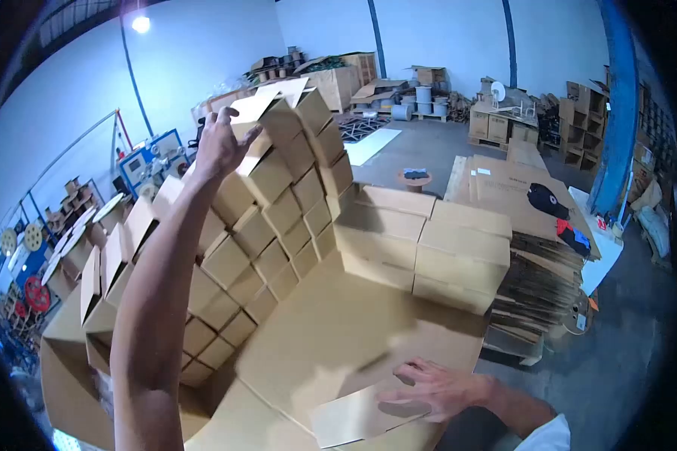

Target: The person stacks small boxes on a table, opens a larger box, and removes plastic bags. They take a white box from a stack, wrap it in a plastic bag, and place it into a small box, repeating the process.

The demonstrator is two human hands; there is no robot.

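Note:
My left hand [224, 143] is raised at the top of a stack of small brown cardboard boxes [271, 218], its thumb apart from the bent fingers. Just beyond it, an upper carton [282, 120] has its pale flaps standing up. Low on the right, my right hand [436, 387] hovers close over a small cardboard piece [365, 417], with fingers spread and a shadow beneath them. That piece lies on a broad brown cardboard surface [316, 331]. Closed boxes [459, 255] stand along the surface's far edge.
A tall pile of flattened cardboard [534, 278] stands at the right, with a black cap [547, 201] on top. Behind it rises a blue pillar [618, 113]. An open carton [71, 376] is at the lower left; spools and machinery [154, 161] stand beyond the stack.

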